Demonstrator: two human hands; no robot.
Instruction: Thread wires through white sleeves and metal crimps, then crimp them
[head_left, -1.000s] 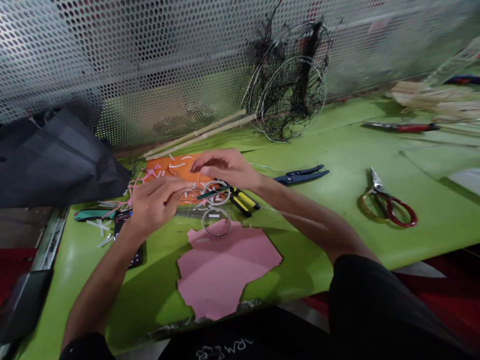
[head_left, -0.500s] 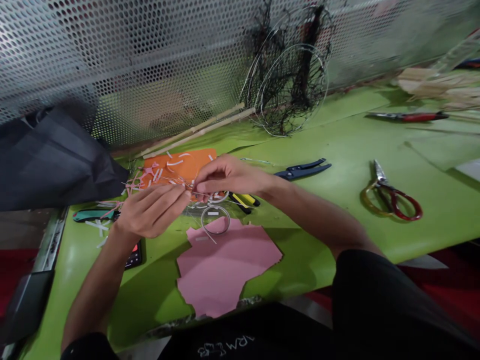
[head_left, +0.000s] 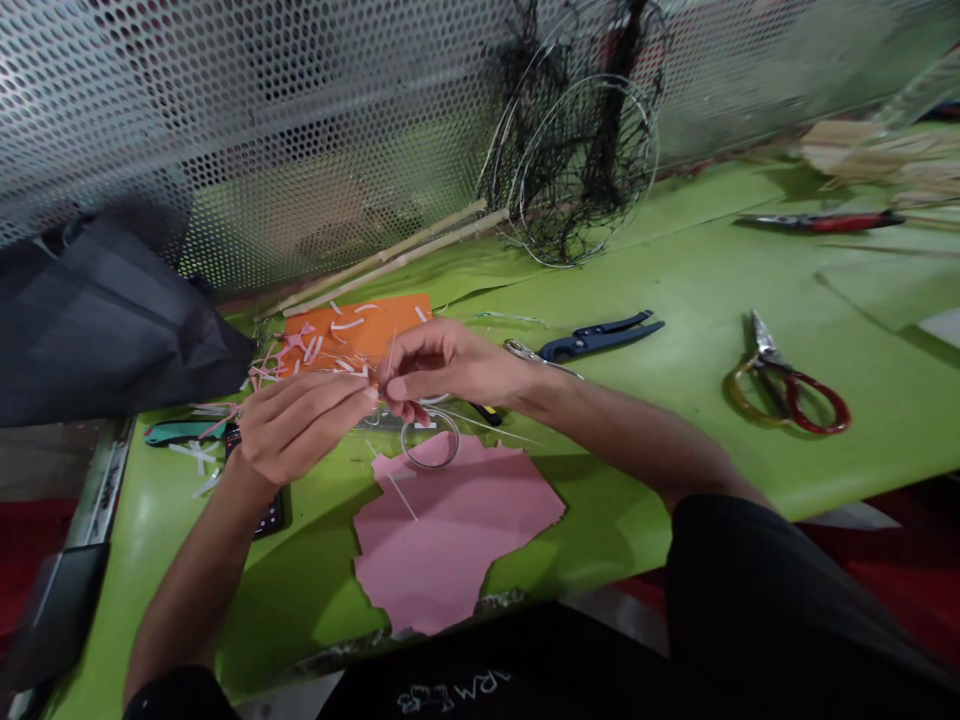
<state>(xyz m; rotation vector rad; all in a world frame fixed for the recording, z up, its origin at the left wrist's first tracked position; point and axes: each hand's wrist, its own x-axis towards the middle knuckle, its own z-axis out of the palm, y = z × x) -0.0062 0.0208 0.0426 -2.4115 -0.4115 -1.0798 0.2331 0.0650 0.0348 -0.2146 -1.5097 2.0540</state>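
Observation:
My left hand and my right hand meet fingertip to fingertip above the green table, both pinching a thin strip or wire whose loose end trails down over the pink paper sheet. A small wire ring lies just under my right hand, at the pink sheet's top edge. Behind the hands lies an orange paper sheet strewn with white and pink cut strips.
Blue pliers and red-and-yellow scissors lie to the right. Yellow-handled pliers peek out under my right wrist. Wire hoops with black netting lean on the perforated metal wall. A black bag sits left; a phone under my left wrist.
Both hands have lifted slightly and drawn together toward me. The thin strip now hangs lower over the pink paper. The view has shifted a little.

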